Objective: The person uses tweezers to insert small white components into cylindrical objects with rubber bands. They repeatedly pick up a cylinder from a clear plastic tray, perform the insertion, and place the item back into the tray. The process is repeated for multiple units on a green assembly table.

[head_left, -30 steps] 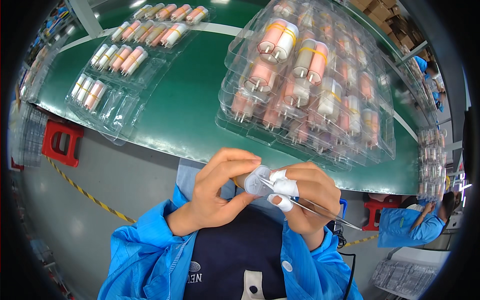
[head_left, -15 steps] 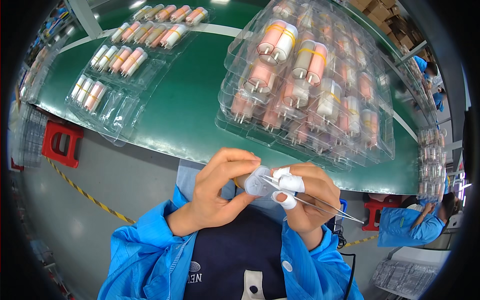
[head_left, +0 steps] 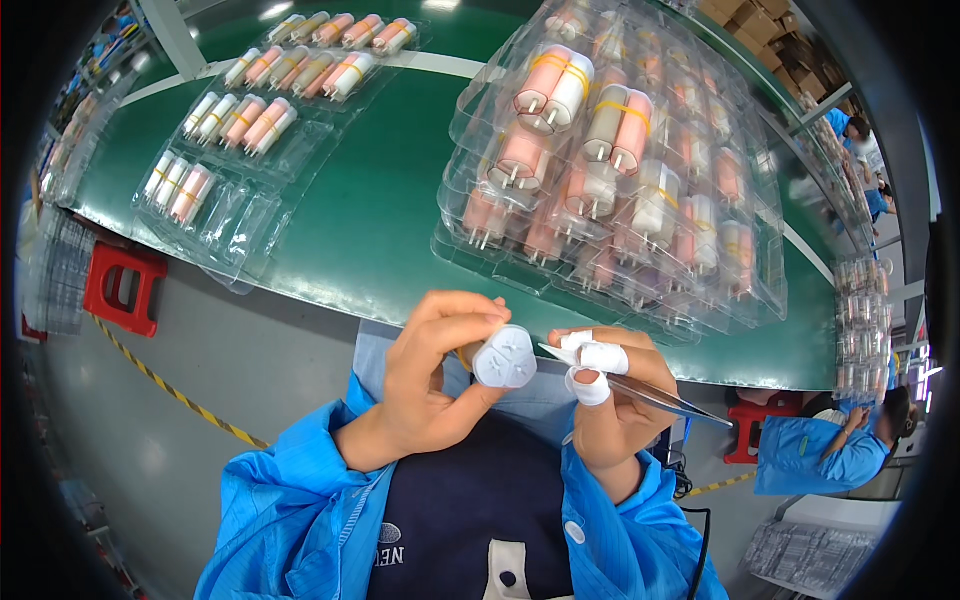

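Note:
My left hand (head_left: pixel 425 385) is closed around a bundle of cylinders, its rounded three-lobed whitish end cap (head_left: pixel 505 357) facing up at me. Small slits or crosses mark the cap's face; most of the bundle is hidden behind my fingers. In my right hand (head_left: pixel 625 425), metal tweezers (head_left: pixel 670 400) are pinched between fingers wrapped in white tape. Their tips point left at the cap, a small gap away from it. Both hands are in front of the table's near edge, above my lap.
On the green table (head_left: pixel 370 210), a clear plastic tray (head_left: pixel 225 235) at left carries rows of pink, white and grey banded cylinders. A tall stack of filled clear trays (head_left: pixel 620 225) stands at right. Red stools (head_left: pixel 125 288) are on the floor. Another person in blue (head_left: pixel 825 450) is at far right.
The tweezers have drawn back to the right, off the cap's face. My left hand has tilted the cap further toward me, so its whole face shows.

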A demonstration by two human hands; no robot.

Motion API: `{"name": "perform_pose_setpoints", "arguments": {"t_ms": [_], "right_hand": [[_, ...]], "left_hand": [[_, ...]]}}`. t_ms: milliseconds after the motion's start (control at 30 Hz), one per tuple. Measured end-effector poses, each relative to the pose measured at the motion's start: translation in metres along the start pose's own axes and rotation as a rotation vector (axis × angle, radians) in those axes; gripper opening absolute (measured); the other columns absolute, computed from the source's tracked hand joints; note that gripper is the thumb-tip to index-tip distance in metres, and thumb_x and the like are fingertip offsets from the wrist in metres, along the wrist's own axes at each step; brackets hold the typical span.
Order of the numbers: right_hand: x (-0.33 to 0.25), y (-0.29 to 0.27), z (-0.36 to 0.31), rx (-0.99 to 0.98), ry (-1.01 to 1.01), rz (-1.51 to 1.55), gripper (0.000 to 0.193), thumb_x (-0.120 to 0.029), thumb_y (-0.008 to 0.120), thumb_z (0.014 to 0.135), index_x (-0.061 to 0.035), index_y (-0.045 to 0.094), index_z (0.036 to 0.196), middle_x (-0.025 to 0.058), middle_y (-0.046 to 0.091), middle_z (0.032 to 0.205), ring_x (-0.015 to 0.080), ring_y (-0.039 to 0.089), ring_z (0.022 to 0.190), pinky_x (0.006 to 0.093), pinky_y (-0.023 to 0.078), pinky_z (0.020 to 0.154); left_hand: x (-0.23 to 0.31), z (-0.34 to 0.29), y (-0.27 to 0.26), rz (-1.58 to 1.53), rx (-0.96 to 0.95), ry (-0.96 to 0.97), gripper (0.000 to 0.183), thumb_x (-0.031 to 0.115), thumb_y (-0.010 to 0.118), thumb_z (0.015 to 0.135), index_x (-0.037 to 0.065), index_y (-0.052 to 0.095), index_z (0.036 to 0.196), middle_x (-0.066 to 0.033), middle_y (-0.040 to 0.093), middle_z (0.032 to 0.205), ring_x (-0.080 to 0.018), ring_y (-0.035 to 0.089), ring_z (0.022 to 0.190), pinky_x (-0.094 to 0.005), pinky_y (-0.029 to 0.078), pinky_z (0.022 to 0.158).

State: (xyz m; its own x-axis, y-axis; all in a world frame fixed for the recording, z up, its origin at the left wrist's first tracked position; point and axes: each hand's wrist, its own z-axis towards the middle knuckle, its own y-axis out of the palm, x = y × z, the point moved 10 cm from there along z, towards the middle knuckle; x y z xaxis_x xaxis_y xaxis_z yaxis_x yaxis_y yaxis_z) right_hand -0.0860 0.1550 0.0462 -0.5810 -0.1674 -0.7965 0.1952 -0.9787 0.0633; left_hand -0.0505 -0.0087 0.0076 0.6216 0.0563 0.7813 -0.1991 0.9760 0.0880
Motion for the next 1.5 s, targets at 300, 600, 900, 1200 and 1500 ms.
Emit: {"name": "perform_pose_setpoints", "arguments": {"t_ms": [300,600,900,1200,1500], "right_hand": [[-0.01,0.013,0.003,-0.106,-0.078,0.002,0.022,0.003,0.075,0.069,0.0053,0.067,0.089,0.0183,0.068,0.086,0.0292,0.069,0.08,0.0331,0.056,0.067],[-0.011,0.016,0.002,-0.135,-0.084,-0.058,0.02,0.004,0.075,0.069,0.0041,0.067,0.088,0.0167,0.068,0.083,0.0308,0.07,0.081,0.0334,0.056,0.066],[0.0,0.008,-0.005,-0.008,-0.005,0.031,0.019,0.003,0.073,0.075,0.0044,0.065,0.092,0.0185,0.068,0.083,0.0296,0.07,0.079,0.0337,0.056,0.068],[-0.016,0.015,0.003,-0.098,-0.118,-0.155,0.019,0.003,0.076,0.069,0.0037,0.067,0.086,0.0175,0.069,0.083,0.03,0.07,0.079,0.0338,0.056,0.067],[-0.013,0.013,0.006,-0.138,-0.11,-0.123,0.022,-0.001,0.078,0.068,0.0037,0.068,0.086,0.0166,0.068,0.082,0.0318,0.07,0.08,0.0342,0.057,0.066]], "left_hand": [[0.006,0.001,0.004,0.027,-0.044,0.06,0.048,-0.008,0.073,0.065,-0.002,0.056,0.11,-0.0212,0.058,0.106,-0.0303,0.061,0.096,-0.0432,0.05,0.092],[0.004,-0.002,0.003,0.023,-0.024,0.054,0.048,-0.008,0.072,0.065,-0.002,0.056,0.11,-0.0213,0.058,0.105,-0.0307,0.061,0.096,-0.0441,0.05,0.092],[0.008,-0.001,0.009,0.104,-0.151,0.096,0.047,-0.01,0.068,0.073,-0.001,0.049,0.116,-0.0223,0.05,0.112,-0.0272,0.058,0.1,-0.0474,0.045,0.1],[0.011,0.002,0.009,0.193,-0.158,0.113,0.045,-0.01,0.069,0.07,-0.003,0.055,0.113,-0.0239,0.054,0.11,-0.0272,0.06,0.096,-0.0442,0.049,0.095],[-0.002,-0.001,0.001,0.072,-0.051,-0.039,0.048,-0.003,0.077,0.067,-0.001,0.058,0.112,-0.0204,0.059,0.107,-0.031,0.062,0.097,-0.0363,0.05,0.083]]}}
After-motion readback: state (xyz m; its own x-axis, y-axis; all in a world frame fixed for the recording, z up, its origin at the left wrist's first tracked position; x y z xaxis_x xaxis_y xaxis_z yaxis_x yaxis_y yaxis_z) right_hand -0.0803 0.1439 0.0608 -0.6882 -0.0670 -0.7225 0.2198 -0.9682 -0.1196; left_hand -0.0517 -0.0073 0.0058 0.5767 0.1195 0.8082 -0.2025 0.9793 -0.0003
